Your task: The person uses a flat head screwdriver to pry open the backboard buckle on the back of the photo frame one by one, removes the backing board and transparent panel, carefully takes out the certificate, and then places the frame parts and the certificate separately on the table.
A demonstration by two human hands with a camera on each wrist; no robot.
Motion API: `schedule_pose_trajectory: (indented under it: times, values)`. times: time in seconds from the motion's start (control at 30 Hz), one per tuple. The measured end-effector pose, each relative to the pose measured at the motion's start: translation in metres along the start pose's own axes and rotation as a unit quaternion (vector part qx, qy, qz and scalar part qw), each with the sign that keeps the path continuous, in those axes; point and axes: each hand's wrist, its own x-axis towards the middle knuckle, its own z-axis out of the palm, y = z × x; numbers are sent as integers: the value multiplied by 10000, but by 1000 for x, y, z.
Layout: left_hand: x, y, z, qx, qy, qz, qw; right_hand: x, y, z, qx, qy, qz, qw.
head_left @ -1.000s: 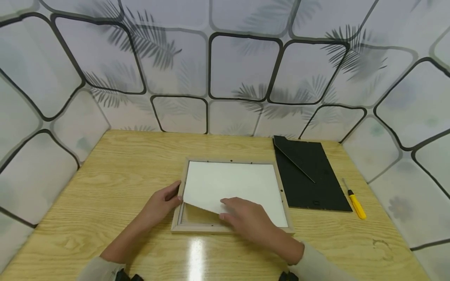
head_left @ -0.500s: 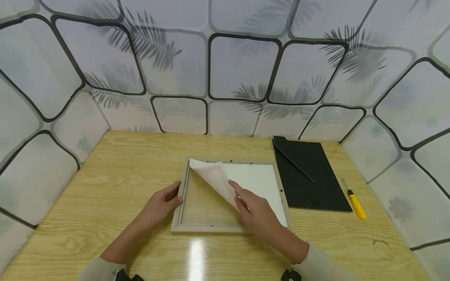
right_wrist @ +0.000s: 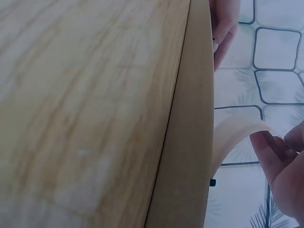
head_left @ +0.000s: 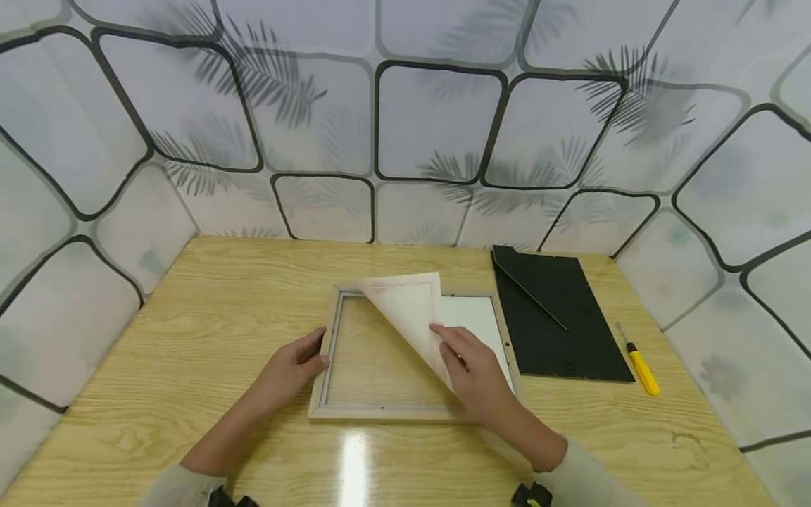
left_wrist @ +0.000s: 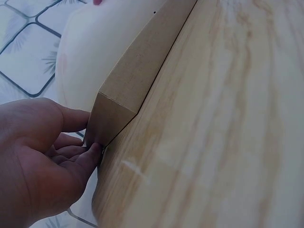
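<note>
A light wooden picture frame lies back side up on the table, its left part showing the wood grain through it. My left hand holds the frame's left side; in the left wrist view the thumb and fingers are at the corner of its wooden edge. Between thumb and fingers, my right hand pinches a white paper sheet. The sheet's left part is lifted and folded over to the right, showing a thin reddish border line on its underside. Its right part still lies within the frame. In the right wrist view the sheet arches up to the fingers.
A black backing board with a stand flap lies right of the frame. Farther right is a screwdriver with a yellow handle. Patterned walls border the wooden table at the back and sides.
My right hand has moved right and raised the sheet's left side, peeling it back so more of the frame's inside shows. My left hand has stayed on the frame.
</note>
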Motion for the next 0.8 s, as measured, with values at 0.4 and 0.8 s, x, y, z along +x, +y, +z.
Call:
schedule_pose_trajectory:
  times: [0.4,0.8]
  values:
    - [0,1,0,-4,-1,42,10000,-4,4,-24,0,-221,1279,9915]
    - [-1,4,1,-88,6,-79,9999,-13,23,-80,292,21,2359,9713]
